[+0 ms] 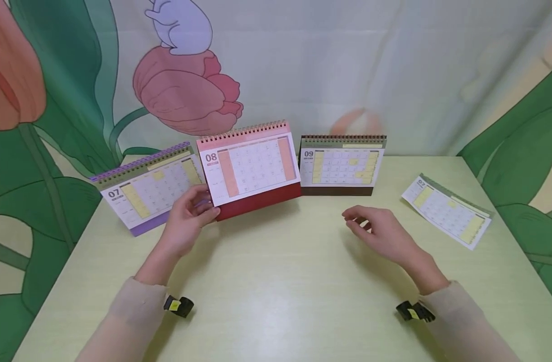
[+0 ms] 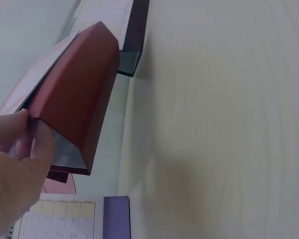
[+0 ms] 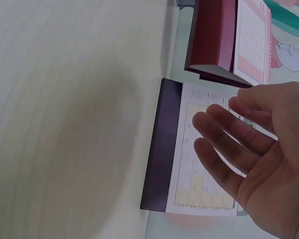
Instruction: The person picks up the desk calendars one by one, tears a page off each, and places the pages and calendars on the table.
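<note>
A red desk calendar [image 1: 258, 166] showing 08 is held up off the table by my left hand [image 1: 187, 216]. The thumb and fingers pinch its lower left corner, and in the left wrist view its red base [image 2: 74, 94] hangs tilted. Behind it on the left stands a purple calendar [image 1: 154, 186] showing 07, partly covered. To the right a dark brown calendar [image 1: 341, 166] showing 09 stands upright. My right hand [image 1: 384, 234] hovers over the table in front of that one, its fingers loosely bent and holding nothing.
A loose 07 calendar sheet [image 1: 448, 208] lies on the right side of the pale table [image 1: 276, 291]. Behind the table hangs a printed cloth [image 1: 276, 75] with tulips. Black wrist devices [image 1: 178, 305] sit at both sleeves.
</note>
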`<state>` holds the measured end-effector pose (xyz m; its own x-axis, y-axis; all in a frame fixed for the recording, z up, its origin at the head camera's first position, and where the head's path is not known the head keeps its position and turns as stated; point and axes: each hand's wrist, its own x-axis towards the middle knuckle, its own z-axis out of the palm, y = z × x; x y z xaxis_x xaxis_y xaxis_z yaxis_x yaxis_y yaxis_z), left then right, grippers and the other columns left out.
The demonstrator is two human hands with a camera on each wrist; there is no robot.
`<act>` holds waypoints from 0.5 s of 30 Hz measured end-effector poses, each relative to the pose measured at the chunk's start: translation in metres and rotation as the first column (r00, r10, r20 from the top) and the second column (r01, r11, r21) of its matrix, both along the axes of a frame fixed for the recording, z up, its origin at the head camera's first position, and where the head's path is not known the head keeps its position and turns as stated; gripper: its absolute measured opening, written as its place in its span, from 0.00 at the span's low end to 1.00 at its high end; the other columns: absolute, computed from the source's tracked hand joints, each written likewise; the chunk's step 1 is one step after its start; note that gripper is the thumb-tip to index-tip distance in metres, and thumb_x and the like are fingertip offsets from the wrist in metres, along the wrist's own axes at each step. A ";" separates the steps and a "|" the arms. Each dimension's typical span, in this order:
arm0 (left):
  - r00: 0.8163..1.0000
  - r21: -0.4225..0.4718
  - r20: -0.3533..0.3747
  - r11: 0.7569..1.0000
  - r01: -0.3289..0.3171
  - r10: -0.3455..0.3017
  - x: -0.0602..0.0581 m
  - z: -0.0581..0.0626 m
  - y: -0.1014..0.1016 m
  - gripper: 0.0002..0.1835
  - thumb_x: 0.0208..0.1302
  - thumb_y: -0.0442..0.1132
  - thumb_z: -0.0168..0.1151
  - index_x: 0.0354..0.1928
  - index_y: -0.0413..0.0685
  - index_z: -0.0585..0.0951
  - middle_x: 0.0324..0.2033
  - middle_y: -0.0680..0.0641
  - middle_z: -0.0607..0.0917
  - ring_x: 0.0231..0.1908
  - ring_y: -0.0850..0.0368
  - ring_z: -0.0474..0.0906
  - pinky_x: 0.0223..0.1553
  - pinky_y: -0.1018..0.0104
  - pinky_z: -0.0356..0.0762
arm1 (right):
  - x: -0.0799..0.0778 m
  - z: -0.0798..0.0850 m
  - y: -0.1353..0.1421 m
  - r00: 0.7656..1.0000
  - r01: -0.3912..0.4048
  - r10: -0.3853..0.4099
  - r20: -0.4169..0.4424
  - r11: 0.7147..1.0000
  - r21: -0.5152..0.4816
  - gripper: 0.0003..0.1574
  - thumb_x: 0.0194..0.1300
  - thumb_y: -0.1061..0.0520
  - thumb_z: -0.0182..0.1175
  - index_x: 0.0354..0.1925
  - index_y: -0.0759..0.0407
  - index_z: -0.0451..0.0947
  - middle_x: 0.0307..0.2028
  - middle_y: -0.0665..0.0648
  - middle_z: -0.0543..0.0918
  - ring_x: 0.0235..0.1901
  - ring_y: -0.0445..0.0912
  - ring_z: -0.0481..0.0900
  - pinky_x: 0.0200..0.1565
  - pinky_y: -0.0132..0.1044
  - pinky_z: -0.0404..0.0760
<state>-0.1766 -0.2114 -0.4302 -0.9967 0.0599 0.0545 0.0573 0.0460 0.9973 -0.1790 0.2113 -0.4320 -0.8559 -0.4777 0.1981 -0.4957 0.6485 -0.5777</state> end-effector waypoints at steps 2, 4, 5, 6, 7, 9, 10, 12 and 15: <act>1.000 0.002 0.012 1.000 0.019 -0.019 0.002 -0.001 0.002 0.29 0.67 0.17 0.57 0.69 0.34 0.68 0.59 0.37 0.75 0.52 0.52 0.78 0.51 0.67 0.82 | 0.001 -0.002 -0.003 1.000 -0.004 0.003 -0.015 1.000 -0.012 0.12 0.73 0.64 0.62 0.53 0.63 0.83 0.46 0.58 0.88 0.42 0.46 0.85 0.40 0.41 0.85; 0.999 0.005 0.013 0.999 0.035 -0.035 0.004 -0.002 0.003 0.29 0.67 0.17 0.57 0.70 0.35 0.68 0.58 0.37 0.76 0.51 0.52 0.79 0.51 0.67 0.82 | 0.002 -0.003 -0.007 0.999 -0.007 0.006 -0.041 1.000 -0.025 0.15 0.73 0.64 0.62 0.55 0.62 0.81 0.49 0.58 0.87 0.43 0.47 0.85 0.41 0.43 0.85; 0.999 0.006 0.010 0.999 0.042 -0.042 0.006 -0.002 0.004 0.30 0.67 0.17 0.57 0.70 0.35 0.68 0.58 0.37 0.76 0.51 0.51 0.79 0.51 0.67 0.82 | 0.002 -0.004 -0.009 0.998 -0.009 0.007 -0.061 0.999 -0.035 0.17 0.72 0.64 0.62 0.58 0.62 0.80 0.50 0.58 0.86 0.44 0.48 0.85 0.41 0.44 0.86; 0.999 0.005 0.008 0.999 0.050 -0.050 0.007 -0.003 0.005 0.30 0.67 0.17 0.57 0.70 0.35 0.68 0.58 0.37 0.76 0.51 0.51 0.79 0.51 0.67 0.82 | 0.003 -0.004 -0.010 0.996 -0.008 0.005 -0.085 0.999 -0.044 0.19 0.72 0.64 0.63 0.59 0.62 0.79 0.52 0.58 0.86 0.45 0.49 0.84 0.41 0.45 0.86; 0.998 0.004 0.006 0.998 0.058 -0.058 0.008 -0.003 0.006 0.30 0.67 0.17 0.57 0.70 0.35 0.67 0.58 0.37 0.76 0.50 0.51 0.79 0.51 0.67 0.82 | 0.004 -0.005 -0.012 0.994 -0.007 0.001 -0.113 0.999 -0.053 0.21 0.72 0.64 0.63 0.61 0.61 0.78 0.54 0.58 0.85 0.46 0.50 0.84 0.41 0.46 0.86; 0.997 0.010 -0.002 0.997 0.075 -0.075 0.010 -0.004 0.008 0.30 0.66 0.16 0.57 0.70 0.35 0.68 0.57 0.36 0.77 0.50 0.51 0.80 0.50 0.67 0.82 | 0.005 -0.006 -0.016 0.984 0.000 -0.012 -0.177 0.998 -0.067 0.26 0.70 0.64 0.64 0.64 0.61 0.75 0.57 0.59 0.82 0.50 0.52 0.82 0.43 0.48 0.85; 0.996 0.013 -0.006 0.996 0.085 -0.085 0.011 -0.004 0.009 0.30 0.66 0.16 0.57 0.70 0.35 0.68 0.57 0.36 0.77 0.49 0.51 0.80 0.50 0.66 0.82 | 0.006 -0.006 -0.018 0.977 0.004 -0.019 -0.213 0.997 -0.072 0.27 0.70 0.64 0.65 0.65 0.61 0.75 0.58 0.59 0.81 0.53 0.52 0.80 0.45 0.49 0.85; 0.995 0.019 -0.008 0.995 0.101 -0.101 0.012 -0.004 0.013 0.30 0.66 0.16 0.57 0.69 0.36 0.68 0.56 0.36 0.77 0.49 0.50 0.80 0.50 0.66 0.82 | 0.007 -0.007 -0.021 0.957 0.011 -0.035 -0.290 0.996 -0.083 0.27 0.68 0.65 0.65 0.64 0.61 0.75 0.59 0.59 0.80 0.57 0.53 0.78 0.51 0.50 0.82; 0.993 0.026 -0.004 0.993 0.115 -0.115 0.014 -0.003 0.018 0.30 0.66 0.16 0.58 0.69 0.37 0.69 0.56 0.36 0.78 0.50 0.49 0.80 0.50 0.65 0.82 | 0.007 -0.007 -0.029 0.919 0.001 -0.045 -0.392 0.994 -0.112 0.24 0.66 0.66 0.67 0.60 0.62 0.78 0.59 0.59 0.79 0.60 0.54 0.75 0.58 0.49 0.77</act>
<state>-0.1624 -0.1935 -0.4332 -0.9831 0.1729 0.0598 0.0629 0.0126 0.9979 -0.1720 0.1825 -0.4387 -0.7086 -0.4157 0.5702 -0.6829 0.6075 -0.4057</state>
